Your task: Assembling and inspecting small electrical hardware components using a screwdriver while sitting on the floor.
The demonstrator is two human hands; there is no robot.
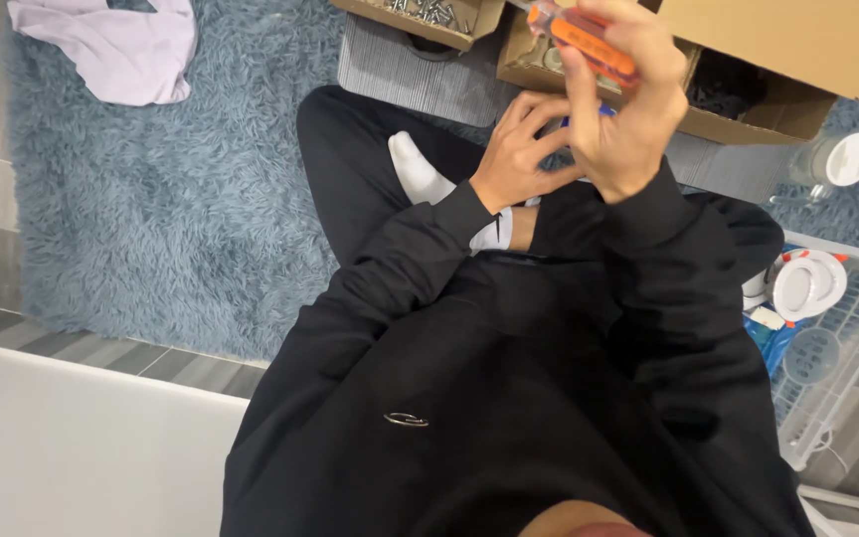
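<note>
The right hand is wrapped tight round an orange-handled screwdriver, its long axis slanting down toward the left hand, which pinches a small blue piece just below that grip.

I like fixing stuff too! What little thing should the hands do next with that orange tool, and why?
Probably bring the orange-handled tool down to the left hand: the right hand holds it raised, while the left fingers pinch something small and blue just below.
</note>
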